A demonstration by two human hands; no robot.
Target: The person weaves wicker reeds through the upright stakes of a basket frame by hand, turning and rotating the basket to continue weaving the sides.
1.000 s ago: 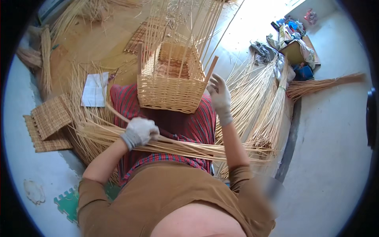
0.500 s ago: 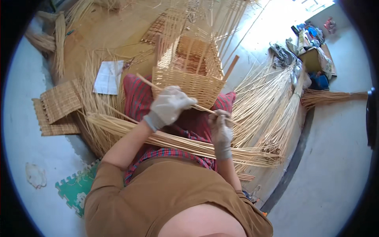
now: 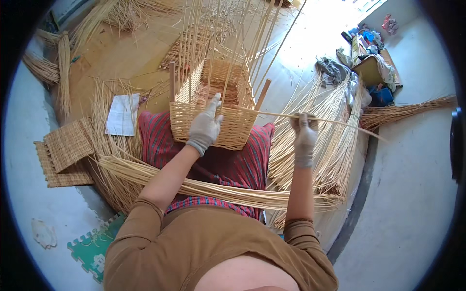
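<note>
Basket (image 3: 233,128), woven and pale, sat on the person's lap over red striped cloth (image 3: 158,138), its stakes upright. Gloved right hand (image 3: 306,132) was closed on a thin strand (image 3: 276,114), pinched between thumb and fingers; the strand ran from the basket's rim out past the hand. Gloved left hand (image 3: 205,127) lay at the basket's near wall, index finger extended; I could not tell whether it gripped anything. White sheet (image 3: 122,115), left of the basket: any writing too small to read.
</note>
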